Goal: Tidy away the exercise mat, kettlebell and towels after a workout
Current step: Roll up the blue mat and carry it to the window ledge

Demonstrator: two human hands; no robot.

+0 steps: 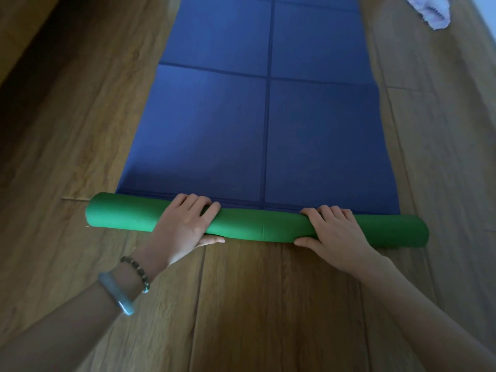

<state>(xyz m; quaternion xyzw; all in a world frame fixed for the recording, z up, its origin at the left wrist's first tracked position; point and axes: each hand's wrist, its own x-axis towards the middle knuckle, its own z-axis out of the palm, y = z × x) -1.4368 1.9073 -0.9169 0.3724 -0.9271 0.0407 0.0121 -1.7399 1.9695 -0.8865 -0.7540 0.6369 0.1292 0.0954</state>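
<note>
The exercise mat lies on the wooden floor, blue side up, stretching away from me. Its near end is rolled into a tube that shows the green underside. My left hand grips the roll left of its middle, fingers over the top and thumb under the near side. My right hand holds the roll the same way, right of its middle. A crumpled white towel lies on the floor at the top right, cut off by the frame's edge. No kettlebell is in view.
Wooden floor planks run on both sides of the mat and in front of me. A pale strip, perhaps a wall, shows at the far right edge. My left wrist wears a bead bracelet and a pale bangle.
</note>
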